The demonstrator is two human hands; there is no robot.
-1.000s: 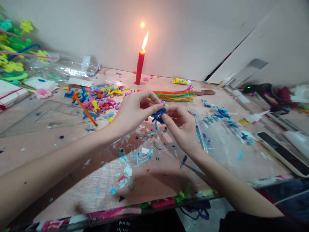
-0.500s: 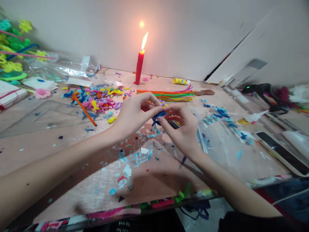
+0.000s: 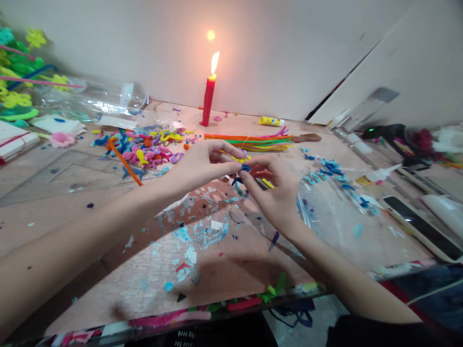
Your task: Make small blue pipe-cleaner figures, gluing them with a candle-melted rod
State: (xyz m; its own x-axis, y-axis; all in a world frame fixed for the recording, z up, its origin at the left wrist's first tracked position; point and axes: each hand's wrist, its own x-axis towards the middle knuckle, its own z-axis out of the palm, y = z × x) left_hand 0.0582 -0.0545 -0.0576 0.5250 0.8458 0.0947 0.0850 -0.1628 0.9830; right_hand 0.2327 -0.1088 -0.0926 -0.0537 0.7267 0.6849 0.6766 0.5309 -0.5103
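Note:
Over the middle of the table, a small dark blue twisted pipe-cleaner piece point(image 3: 245, 168) is pinched between both hands. My left hand point(image 3: 208, 166) comes in from the left, thumb and forefinger closed at the piece. From the right, my right hand point(image 3: 273, 190) grips the same piece between thumb and fingertips; its other fingers curl. Part of the piece is hidden by the fingers. Just behind the hands lies a bundle of orange, green and yellow pipe cleaners point(image 3: 249, 142). A pile of small colourful twisted pieces point(image 3: 144, 149) sits left of my left hand.
A lit red candle point(image 3: 208, 101) stands upright near the wall. Blue pieces point(image 3: 331, 168) lie in a strip at the right, near a glue bottle point(image 3: 379, 174) and a phone point(image 3: 421, 226). Paint spots and scraps cover the tabletop point(image 3: 144, 270). A yellow glue stick point(image 3: 271, 121) lies behind.
Both hands stay at nearly the same spot, with fingers slightly shifted. The blue piece has turned a little and moved slightly right between the fingertips.

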